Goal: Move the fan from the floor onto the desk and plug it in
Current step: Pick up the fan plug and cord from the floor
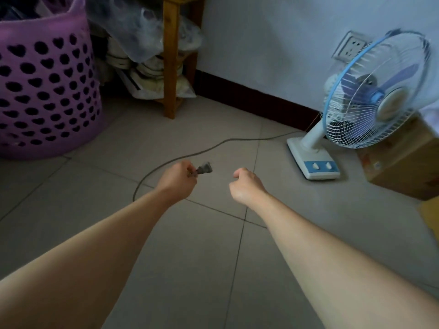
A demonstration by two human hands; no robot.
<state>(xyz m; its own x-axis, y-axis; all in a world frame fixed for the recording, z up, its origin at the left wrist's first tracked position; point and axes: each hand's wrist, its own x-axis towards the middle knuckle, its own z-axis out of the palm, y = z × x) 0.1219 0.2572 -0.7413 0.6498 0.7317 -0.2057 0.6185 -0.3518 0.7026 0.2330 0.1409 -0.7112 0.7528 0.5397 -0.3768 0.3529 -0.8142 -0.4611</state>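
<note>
Here the cord end is in hand and the fan has not yet been lifted, so the opening step is judged to be under way. The left hand (pixel 177 180) is curled round the cord (pixel 190 154) just behind the plug (pixel 203 168), whose prongs jut out to the right of the fingers. From those fingers the cord drops to the floor (pixel 190 257), loops back toward the wrist, and is then led away up and to the right to the fan (pixel 370 103). The right hand (pixel 245 185) is held just right of the plug with its fingers curled and nothing gripped.

The fan is stood on the floor well to the right of both hands, against the wall, its base (pixel 313 160) flat and its cage tilted upward. The next move is judged to call for the right hand to be carried to the fan's neck or base, with the slack cord kept off the floor so it is not dragged or tripped over.

The floor is laid with pale tiles. Far left of the fingers a purple basket (pixel 45 91) is seen, then a wooden rack leg (pixel 170 55), then a wall socket (pixel 351 47) above the fan, and a cardboard box (pixel 403 160) behind it. No desk is in view.
</note>
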